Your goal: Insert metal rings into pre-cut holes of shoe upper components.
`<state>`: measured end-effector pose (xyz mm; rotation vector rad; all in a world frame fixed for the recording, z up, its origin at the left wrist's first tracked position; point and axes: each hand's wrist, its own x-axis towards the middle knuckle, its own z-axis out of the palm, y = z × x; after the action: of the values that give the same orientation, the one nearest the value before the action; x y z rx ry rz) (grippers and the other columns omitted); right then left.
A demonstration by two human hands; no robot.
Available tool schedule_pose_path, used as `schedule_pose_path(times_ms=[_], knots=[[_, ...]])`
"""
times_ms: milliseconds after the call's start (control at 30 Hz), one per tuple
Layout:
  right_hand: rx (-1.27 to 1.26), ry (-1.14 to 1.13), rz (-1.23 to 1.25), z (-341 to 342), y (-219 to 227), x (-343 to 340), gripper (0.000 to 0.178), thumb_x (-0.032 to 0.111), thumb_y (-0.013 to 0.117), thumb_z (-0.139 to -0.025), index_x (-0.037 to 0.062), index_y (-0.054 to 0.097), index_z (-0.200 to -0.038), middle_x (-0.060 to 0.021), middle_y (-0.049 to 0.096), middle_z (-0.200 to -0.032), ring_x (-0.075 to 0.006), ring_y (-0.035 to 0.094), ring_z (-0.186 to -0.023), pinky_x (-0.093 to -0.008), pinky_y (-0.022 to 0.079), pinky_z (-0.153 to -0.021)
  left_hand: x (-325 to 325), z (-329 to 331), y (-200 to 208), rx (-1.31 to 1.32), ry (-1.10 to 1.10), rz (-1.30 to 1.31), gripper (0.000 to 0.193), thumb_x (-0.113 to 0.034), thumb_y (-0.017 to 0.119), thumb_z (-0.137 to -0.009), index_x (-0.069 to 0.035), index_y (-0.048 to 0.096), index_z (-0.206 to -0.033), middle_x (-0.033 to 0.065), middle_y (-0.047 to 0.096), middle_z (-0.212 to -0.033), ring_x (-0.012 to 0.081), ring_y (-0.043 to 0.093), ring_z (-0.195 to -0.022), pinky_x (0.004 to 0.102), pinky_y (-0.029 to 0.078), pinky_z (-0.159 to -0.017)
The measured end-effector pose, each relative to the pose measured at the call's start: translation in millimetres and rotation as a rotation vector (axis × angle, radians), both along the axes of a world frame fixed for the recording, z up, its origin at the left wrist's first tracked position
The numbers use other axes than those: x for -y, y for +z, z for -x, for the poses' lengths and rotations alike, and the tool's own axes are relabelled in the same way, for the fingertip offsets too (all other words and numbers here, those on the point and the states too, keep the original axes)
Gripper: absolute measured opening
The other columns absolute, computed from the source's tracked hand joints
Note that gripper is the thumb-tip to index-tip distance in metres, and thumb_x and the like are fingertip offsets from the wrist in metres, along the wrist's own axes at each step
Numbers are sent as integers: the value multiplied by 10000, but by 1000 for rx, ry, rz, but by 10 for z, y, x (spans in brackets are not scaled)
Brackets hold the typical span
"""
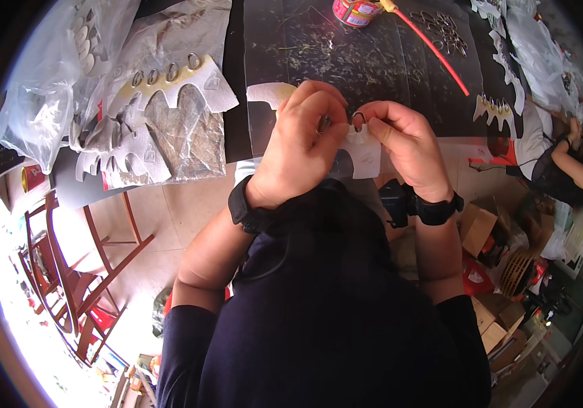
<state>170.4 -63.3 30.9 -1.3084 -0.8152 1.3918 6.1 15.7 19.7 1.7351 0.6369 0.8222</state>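
Observation:
My left hand [298, 146] and my right hand [407, 143] are close together at the table's near edge. Both are closed in a pinch on a pale, scalloped strip [366, 160] with a yellowish band along one side. One end of it sticks out beyond the left hand. A metal ring [358, 118] stands up at the strip between the hands, beside my right fingertips. Another metal ring [324, 124] shows among my left fingers. My fingers cover the middle of the strip, so how the rings sit in it is partly hidden.
At left lie a similar strip [196, 81] with several rings, more pale pieces [138, 156] and plastic bags [40, 102]. A pink can [357, 11], a red stick [434, 51] and loose rings [444, 30] are at the far side. Another person [567, 160] sits at right.

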Motion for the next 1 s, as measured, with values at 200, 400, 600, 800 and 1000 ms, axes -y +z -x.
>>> schedule_pose_path(times_ms=[200, 400, 600, 800, 1000], knots=[[20, -12, 13, 2, 19, 5, 149, 50, 512, -910, -30, 592, -1007, -29, 616, -920, -57, 550, -815, -194, 455, -719, -9, 0, -11, -64, -36, -98, 105, -5, 571, -724, -46, 517, -804, 73, 539, -808, 273, 525, -790, 372, 351, -811], [65, -42, -13, 36, 26, 5, 139, 32, 506, -910, -28, 592, -1002, -32, 618, -921, -58, 550, -826, -196, 455, -729, 3, 16, 29, -109, 5, -155, 112, 1, 574, -719, -50, 516, -800, 68, 519, -766, 271, 515, -789, 371, 348, -809], [58, -58, -40, 41, 16, 15, 139, 27, 503, -911, -31, 590, -1002, -37, 619, -931, -58, 547, -833, -198, 452, -739, -15, 33, 52, -149, -13, -213, 126, 38, 586, -748, -32, 534, -839, 59, 559, -830, 215, 533, -808, 302, 412, -722], [-55, -60, -17, 13, -10, 45, 149, 35, 505, -912, -37, 582, -1017, -46, 614, -944, -61, 548, -834, -200, 453, -739, -73, 88, 78, -100, -182, 96, 138, 47, 595, -773, -17, 542, -883, 54, 574, -919, 147, 541, -900, 268, 415, -807], [-133, -24, 18, 7, -8, 61, 173, 45, 477, -922, -49, 551, -1047, -59, 584, -976, -112, 540, -913, -259, 422, -843, -161, 131, 133, -60, -270, 98, 141, 19, 633, -774, -11, 562, -893, 56, 586, -936, 155, 557, -912, 271, 424, -824]])
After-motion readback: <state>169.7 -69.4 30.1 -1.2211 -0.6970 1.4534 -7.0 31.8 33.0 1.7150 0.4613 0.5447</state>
